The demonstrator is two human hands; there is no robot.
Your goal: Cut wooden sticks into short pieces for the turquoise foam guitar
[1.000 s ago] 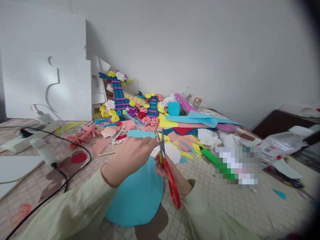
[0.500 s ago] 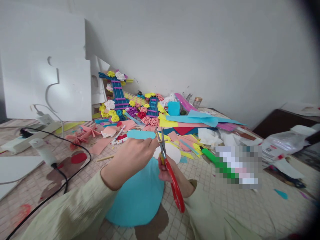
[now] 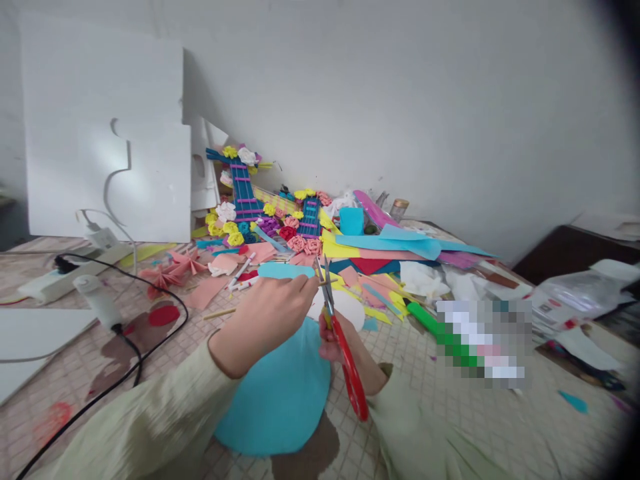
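My right hand (image 3: pixel 336 344) grips red-handled scissors (image 3: pixel 345 360), blades pointing up and slightly apart at the tip. My left hand (image 3: pixel 270 313) is closed in a pinch just left of the blades, holding a thin small piece I cannot make out. Both hands hover over a large turquoise paper shape (image 3: pixel 280 393) lying on the tiled tabletop. A white paper circle (image 3: pixel 347 308) lies just behind the scissors.
A heap of coloured paper sheets (image 3: pixel 385 247), paper flowers and blue ladder-like crafts (image 3: pixel 243 193) fills the back. White foam boards (image 3: pixel 110 153) lean on the wall at left. A power strip (image 3: pixel 65 280), glue gun (image 3: pixel 97 300) and black cable (image 3: pixel 125 347) lie left. A green marker (image 3: pixel 425 320) lies right.
The view has shifted slightly; my hands stay together at the scissors. The scissor handles have dropped a little lower and the blades have narrowed.
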